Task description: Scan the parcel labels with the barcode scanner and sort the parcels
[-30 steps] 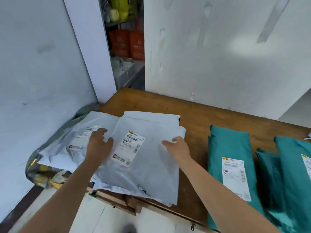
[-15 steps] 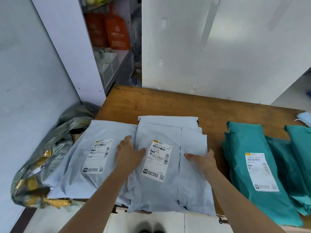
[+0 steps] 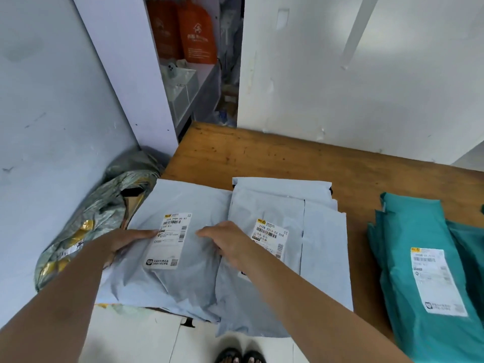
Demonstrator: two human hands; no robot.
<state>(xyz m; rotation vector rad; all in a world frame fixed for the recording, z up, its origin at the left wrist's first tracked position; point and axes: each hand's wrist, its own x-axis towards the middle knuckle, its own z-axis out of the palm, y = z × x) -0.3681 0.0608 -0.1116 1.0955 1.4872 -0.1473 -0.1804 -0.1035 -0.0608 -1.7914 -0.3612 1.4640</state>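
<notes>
Two pale grey mailer parcels lie side by side at the wooden table's (image 3: 275, 158) near left corner. The left grey parcel (image 3: 188, 279) overhangs the table edge and shows a white barcode label (image 3: 170, 242). My left hand (image 3: 125, 242) rests on its left edge, fingers straight and pointing at the label. My right hand (image 3: 230, 244) lies flat on the same parcel's right side, partly covering the label (image 3: 269, 237) of the right grey parcel stack (image 3: 322, 244). No barcode scanner is in view.
Several teal parcels (image 3: 419, 231) with labels are stacked at the table's right. A crumpled grey-green sack (image 3: 99, 213) sits on the floor against the left wall. Orange bags (image 3: 196, 35) stand on a shelf behind. My sandalled feet (image 3: 241, 356) show below the table edge.
My left hand moved from between the two grey parcels to the left parcel's left edge. My right hand moved left from the right parcel onto the left one.
</notes>
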